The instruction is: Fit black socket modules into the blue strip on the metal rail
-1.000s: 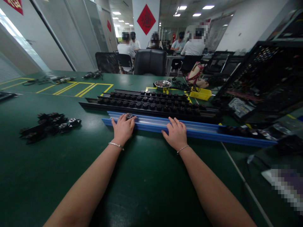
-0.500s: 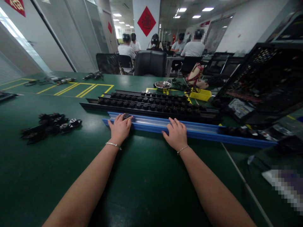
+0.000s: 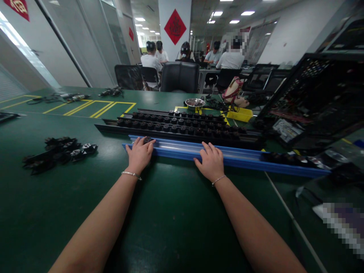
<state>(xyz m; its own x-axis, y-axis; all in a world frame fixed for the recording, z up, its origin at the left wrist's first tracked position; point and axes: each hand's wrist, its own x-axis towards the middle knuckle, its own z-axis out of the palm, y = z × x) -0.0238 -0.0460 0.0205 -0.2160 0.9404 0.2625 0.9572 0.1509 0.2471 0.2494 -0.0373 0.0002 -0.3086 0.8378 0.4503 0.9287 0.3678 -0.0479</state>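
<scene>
A long blue channel rail [image 3: 182, 149] lies across the green table in front of me. At its left end, my left hand [image 3: 139, 154] is closed around a small black part [image 3: 147, 140] set in the channel, its fingers partly hiding that part. Further right, my right hand [image 3: 211, 161] grips the rail, thumb at the front side and fingers reaching over the top. Several black parts [image 3: 287, 158] sit in the rail's right end. On the left of the table lies a loose pile of similar black parts [image 3: 61, 151].
Behind the blue rail stand black rails [image 3: 125, 131] with rows of black parts. Further back are a metal bowl [image 3: 195, 103] and a yellow tray [image 3: 240, 114]. A dark open-framed case [image 3: 309, 102] stands at the right. Several people sit beyond a black chair [image 3: 180, 76].
My left hand has slid slightly left along the rail with the black part. My right hand stays in place on the rail.
</scene>
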